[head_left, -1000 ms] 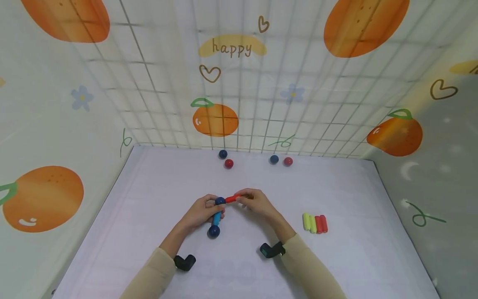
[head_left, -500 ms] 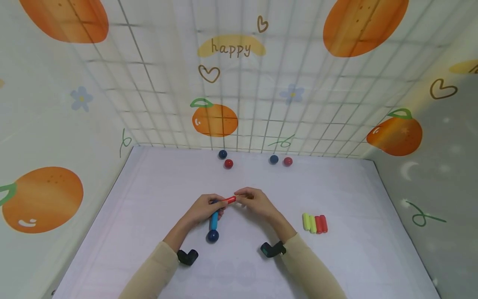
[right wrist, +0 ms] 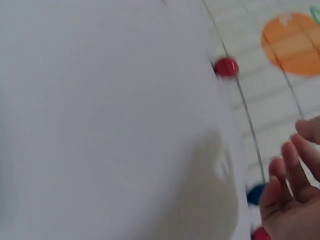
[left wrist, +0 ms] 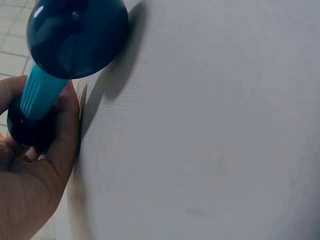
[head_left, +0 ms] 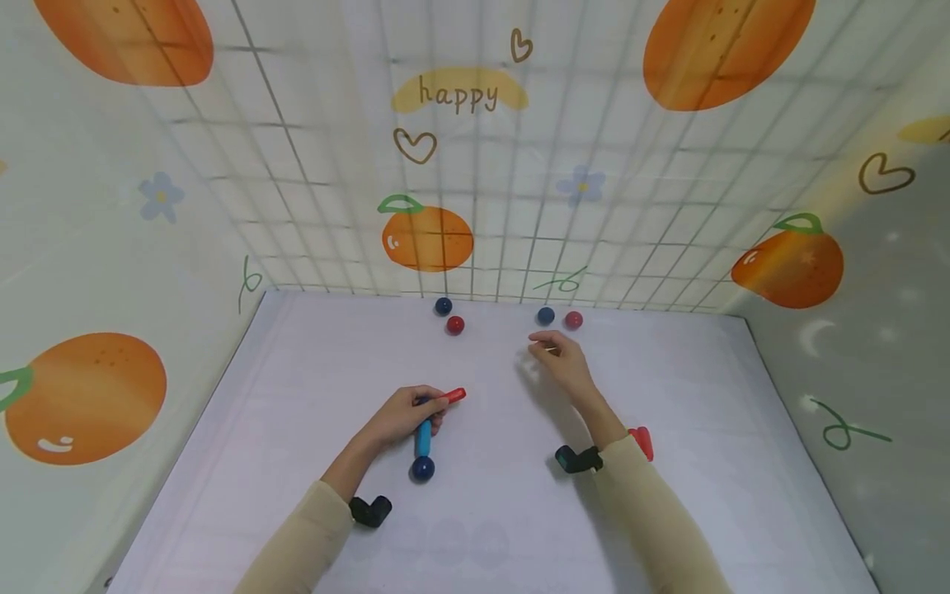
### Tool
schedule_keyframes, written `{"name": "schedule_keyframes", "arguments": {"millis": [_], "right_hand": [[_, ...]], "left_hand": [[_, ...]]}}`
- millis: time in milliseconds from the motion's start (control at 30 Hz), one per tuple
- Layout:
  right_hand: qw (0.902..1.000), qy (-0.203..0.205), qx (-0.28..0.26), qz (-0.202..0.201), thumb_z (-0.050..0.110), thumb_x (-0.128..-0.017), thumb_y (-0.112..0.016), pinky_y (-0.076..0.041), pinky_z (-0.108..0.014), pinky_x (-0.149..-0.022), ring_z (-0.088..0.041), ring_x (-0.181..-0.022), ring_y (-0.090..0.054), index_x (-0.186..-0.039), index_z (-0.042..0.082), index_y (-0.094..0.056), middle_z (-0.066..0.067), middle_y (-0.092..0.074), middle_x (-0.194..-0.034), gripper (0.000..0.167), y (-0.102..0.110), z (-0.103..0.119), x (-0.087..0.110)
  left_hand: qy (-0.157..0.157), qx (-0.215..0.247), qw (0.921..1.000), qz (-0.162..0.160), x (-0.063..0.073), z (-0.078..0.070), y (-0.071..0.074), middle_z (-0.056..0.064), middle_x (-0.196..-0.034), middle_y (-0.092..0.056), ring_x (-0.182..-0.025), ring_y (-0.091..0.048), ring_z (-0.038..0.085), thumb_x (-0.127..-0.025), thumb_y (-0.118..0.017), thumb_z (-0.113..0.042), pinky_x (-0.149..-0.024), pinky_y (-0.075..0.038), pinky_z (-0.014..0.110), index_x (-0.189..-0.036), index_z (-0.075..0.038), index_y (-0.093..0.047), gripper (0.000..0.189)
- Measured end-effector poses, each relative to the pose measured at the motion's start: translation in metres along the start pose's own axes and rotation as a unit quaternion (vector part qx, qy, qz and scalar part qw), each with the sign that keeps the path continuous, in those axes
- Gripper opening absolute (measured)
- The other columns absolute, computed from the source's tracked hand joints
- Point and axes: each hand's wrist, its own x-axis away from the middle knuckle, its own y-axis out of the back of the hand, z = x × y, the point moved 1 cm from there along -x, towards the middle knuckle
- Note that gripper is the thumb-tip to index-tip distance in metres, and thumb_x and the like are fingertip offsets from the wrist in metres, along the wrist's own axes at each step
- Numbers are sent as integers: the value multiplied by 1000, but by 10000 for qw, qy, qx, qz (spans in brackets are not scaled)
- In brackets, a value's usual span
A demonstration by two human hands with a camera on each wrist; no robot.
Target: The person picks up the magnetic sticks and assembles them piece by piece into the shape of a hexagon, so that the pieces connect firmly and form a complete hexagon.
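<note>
Presently, the light-blue rod (head_left: 424, 439) is at the bench's (head_left: 490, 503) middle, joining a near ball (head_left: 423, 469) and a far ball (left wrist: 29, 132). The left hand (head_left: 404, 414) pinches the latter; a red rod (head_left: 456, 395) projects beside its thumb. The right hand (head_left: 564, 365), its fingers loosely bent, is near a blue ball (head_left: 546, 316) and a red ball (head_left: 574, 320).

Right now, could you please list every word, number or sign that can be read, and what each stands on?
"happy": on the yellow patch of the back wall.
Yellow strip at the right edge: cut off, unreadable.
Green squiggles: like a 6; cannot tell whether numbers.
Balls, sticks: no text visible.
</note>
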Motion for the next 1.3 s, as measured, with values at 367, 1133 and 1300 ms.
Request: {"name": "schedule_keyframes", "arguments": {"millis": [367, 1133, 1300], "right_hand": [[9914, -456, 168, -1215, 19, -98, -67, -45, -31, -77, -24, -100, -56, -118, 5, -68, -11, -65, -115, 25, 49, -15, -34], [9842, -1001, 1120, -941, 14, -95, -69, -45, -46, -97, -38, -120, -54, -140, 3, -53, -25, -55, -136, 49, 50, -34, -56], [9819, -985, 1298, -963, 10, -95, -67, -46, -46, -94, -38, -115, -56, -138, 2, -55, -25, -58, -129, 46, 48, -32, -56]], "left_hand": [[13, -58, 9999, 97, -1, 2, 3, 12, -90, -69, -78, -70, 26, -97, -68, -32, -75, -57, 34, -120, -3, -65, 38], [132, 178, 9997, 89, -1, 5, 2, 14, -95, -67, -82, -69, 25, -96, -69, -36, -77, -58, 35, -120, -3, -64, 41], [129, 208, 9996, 107, -1, 6, 2, 14, -93, -67, -81, -69, 24, -95, -69, -35, -77, -58, 35, -120, -3, -63, 41]]}}
